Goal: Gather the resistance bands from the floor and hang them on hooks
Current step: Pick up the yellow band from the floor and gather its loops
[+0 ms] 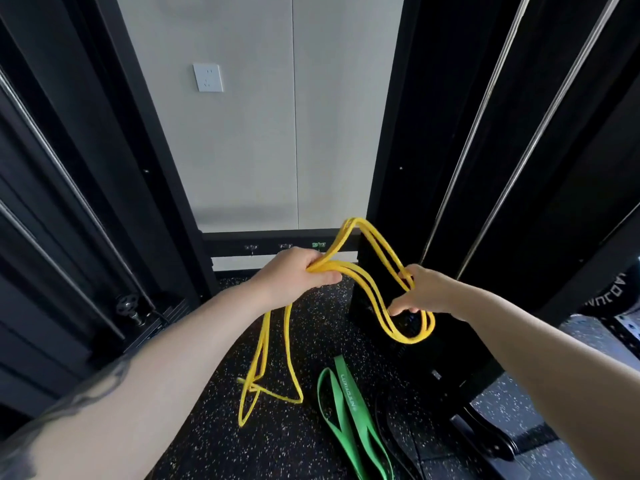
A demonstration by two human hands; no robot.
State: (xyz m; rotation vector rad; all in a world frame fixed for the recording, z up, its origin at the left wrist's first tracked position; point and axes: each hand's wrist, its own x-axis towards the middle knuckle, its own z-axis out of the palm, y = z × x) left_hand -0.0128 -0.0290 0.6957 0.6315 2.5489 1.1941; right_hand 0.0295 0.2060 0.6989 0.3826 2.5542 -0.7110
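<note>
Head view: left hand (298,271) and right hand (420,292) clutch yellow band (367,289).

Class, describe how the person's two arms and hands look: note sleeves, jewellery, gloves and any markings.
Both forearms are bare, no sleeves in view. The left hand and right hand wear no gloves, and no rings or watch are visible. The left forearm carries a dark tattoo near the elbow.

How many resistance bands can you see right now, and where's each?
3. A thin yellow rubber band is held in both hands, its tail on the floor. A wide green rubber band lies on the floor. A thin black band lies beside it, partly cropped; more may be hidden.
</note>
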